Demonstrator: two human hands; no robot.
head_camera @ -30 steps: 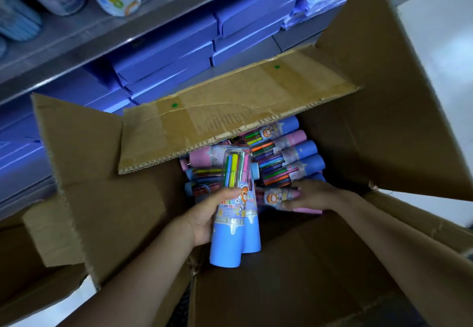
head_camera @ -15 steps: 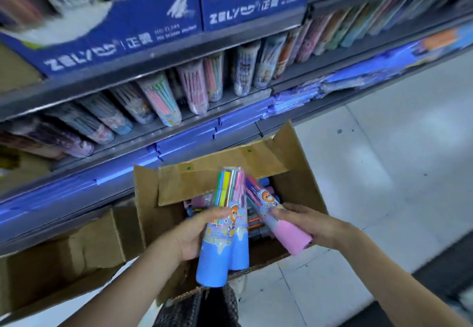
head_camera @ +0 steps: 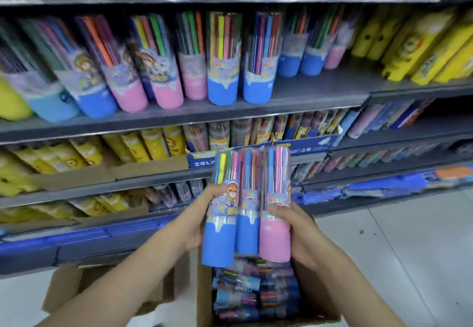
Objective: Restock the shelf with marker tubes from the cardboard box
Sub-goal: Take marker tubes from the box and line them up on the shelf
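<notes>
Three marker tubes (head_camera: 247, 206) lifted from cardboard box (head_camera: 317, 298).

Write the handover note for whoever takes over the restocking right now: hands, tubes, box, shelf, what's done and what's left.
Left hand: holds the two blue-based tubes, the front one and the middle one, upright.
Right hand: holds the pink-based tube, pressed against the blue pair.
All three are raised in front of the shelves, above the cardboard box, none shelved yet.
The box holds many more tubes lying flat.
Upper shelf: a row of similar tubes stands there, with bare space to their right.
Left: set these three there, probably in that space, then continue emptying the box.
</notes>
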